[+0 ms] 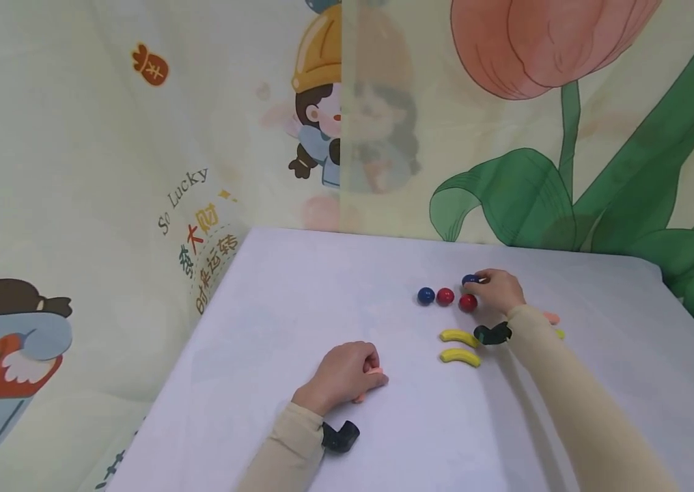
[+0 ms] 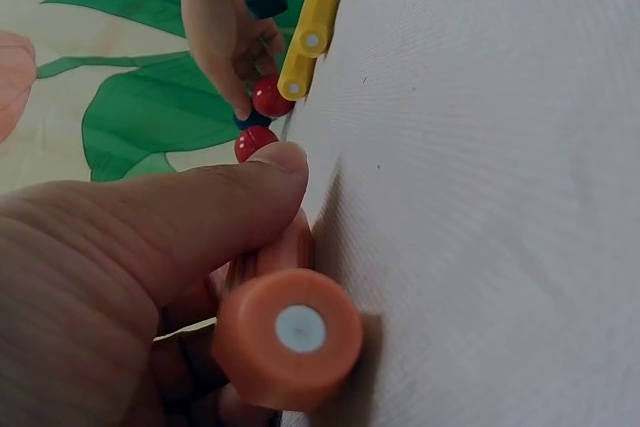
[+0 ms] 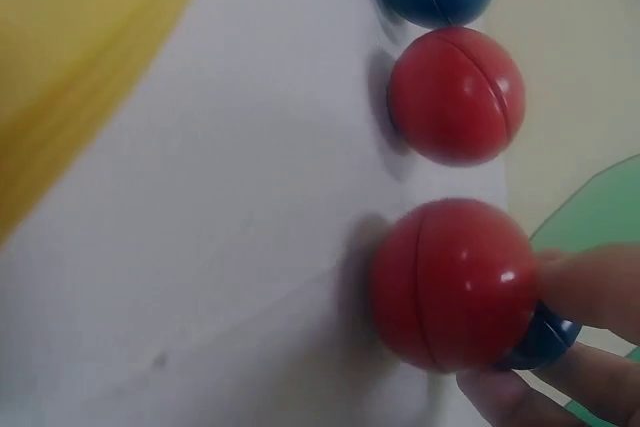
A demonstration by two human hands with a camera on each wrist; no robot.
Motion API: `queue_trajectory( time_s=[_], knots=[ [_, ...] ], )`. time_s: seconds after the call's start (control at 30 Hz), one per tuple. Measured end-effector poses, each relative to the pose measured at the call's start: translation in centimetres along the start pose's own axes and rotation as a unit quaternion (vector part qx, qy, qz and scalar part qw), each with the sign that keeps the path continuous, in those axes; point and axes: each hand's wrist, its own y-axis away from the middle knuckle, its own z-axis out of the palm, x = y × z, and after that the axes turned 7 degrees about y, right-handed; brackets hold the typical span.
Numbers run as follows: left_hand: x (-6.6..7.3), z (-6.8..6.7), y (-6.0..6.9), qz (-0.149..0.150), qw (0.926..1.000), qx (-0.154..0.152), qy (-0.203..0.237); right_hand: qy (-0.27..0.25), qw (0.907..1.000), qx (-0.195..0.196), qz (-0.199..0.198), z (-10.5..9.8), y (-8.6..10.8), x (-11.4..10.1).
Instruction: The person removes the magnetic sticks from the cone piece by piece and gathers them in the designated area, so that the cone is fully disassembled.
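Observation:
My left hand [image 1: 342, 372] pinches an orange-pink rod [image 2: 292, 372] low over the table; its near end carries a round white disc, and the fingers cover much of its length. Farther off on the right, my right hand [image 1: 497, 290] holds a dark blue ball [image 1: 470, 279] between thumb and fingers. That ball is partly hidden behind a red ball [image 3: 455, 285] in the right wrist view. Another red ball [image 1: 445, 296] and a second blue ball [image 1: 425, 296] lie to the left of it. Two curved yellow rods [image 1: 460, 357] lie nearer me, one behind the other.
Beyond my right forearm, a pink piece [image 1: 551, 318] and a yellow-green piece [image 1: 560, 333] show partly. The white table [image 1: 298, 287] ends at printed cloth [image 1: 384, 205] behind and on the left. Black cameras [image 1: 341, 436] are strapped to both wrists.

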Motion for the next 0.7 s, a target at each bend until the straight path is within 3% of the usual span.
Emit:
queue_trajectory(
  time_s=[0.2, 0.43, 0.7],
  knots=[
    [0.0, -0.1, 0.2, 0.002, 1.0, 0.001, -0.001, 0.023, 0.9997, -0.009, -0.001, 0.8, -0.6, -0.4],
    [0.2, -0.1, 0.2, 0.01, 0.9999, 0.006, -0.005, -0.005, 0.9992, -0.03, 0.025, 1.3, -1.3, 0.0],
    [0.3, -0.2, 0.2, 0.007, 1.0, 0.003, -0.005, -0.008, 0.9987, -0.046, 0.02, 1.1, -0.9, -0.2]
  ],
)
